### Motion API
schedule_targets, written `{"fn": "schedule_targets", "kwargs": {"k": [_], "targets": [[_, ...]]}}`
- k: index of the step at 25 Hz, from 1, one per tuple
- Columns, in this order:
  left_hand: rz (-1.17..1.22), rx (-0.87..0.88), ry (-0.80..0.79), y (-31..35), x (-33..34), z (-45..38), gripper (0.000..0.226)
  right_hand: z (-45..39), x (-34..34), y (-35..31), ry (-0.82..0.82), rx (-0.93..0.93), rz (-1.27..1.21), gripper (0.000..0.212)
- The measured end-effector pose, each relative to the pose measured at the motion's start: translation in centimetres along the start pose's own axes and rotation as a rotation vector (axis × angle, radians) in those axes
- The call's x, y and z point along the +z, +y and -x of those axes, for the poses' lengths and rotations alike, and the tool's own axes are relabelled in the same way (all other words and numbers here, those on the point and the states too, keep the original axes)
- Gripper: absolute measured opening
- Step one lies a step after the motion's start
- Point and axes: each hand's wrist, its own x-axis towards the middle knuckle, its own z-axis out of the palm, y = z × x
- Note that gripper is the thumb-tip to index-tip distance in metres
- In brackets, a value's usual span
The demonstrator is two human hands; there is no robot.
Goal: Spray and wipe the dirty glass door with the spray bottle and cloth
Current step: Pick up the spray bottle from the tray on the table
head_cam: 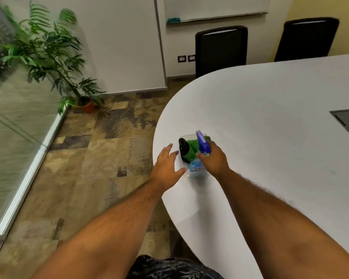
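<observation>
While gripping bottle (197, 166), right hand (214, 158).

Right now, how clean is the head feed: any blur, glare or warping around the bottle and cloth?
Head view: the plant and glass door smear with motion blur; the spray bottle and green cloth look soft; wide-angle bends the table edge; lighting even, no strong glare.

Matt white table (270, 121), translucent plastic spray bottle (197, 168), soft green cloth (191, 150).
</observation>
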Motion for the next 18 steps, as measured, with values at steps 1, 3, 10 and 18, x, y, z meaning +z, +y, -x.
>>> {"fn": "schedule_targets", "kwargs": {"k": [1, 3, 10, 18], "targets": [[0.027, -0.038, 0.005, 0.5, 0.6, -0.1, 0.079, -0.7, 0.1, 0.3, -0.038, -0.021, -0.010, 0.060], [0.057, -0.086, 0.010, 1.1, 1.5, -0.2, 0.075, -1.3, 0.5, 0.7, -0.075, -0.043, -0.013, 0.059], [0.260, -0.189, 0.137, 3.1, 0.7, -0.1, 0.074, -1.0, 0.6, -3.5, 0.031, -0.272, -0.059, 0.050], [0.618, -0.217, 0.567, 0.0, -7.7, 7.2, 0.065, 7.0, 5.0, -17.5, -0.178, -0.773, -0.273, 0.067]]}}
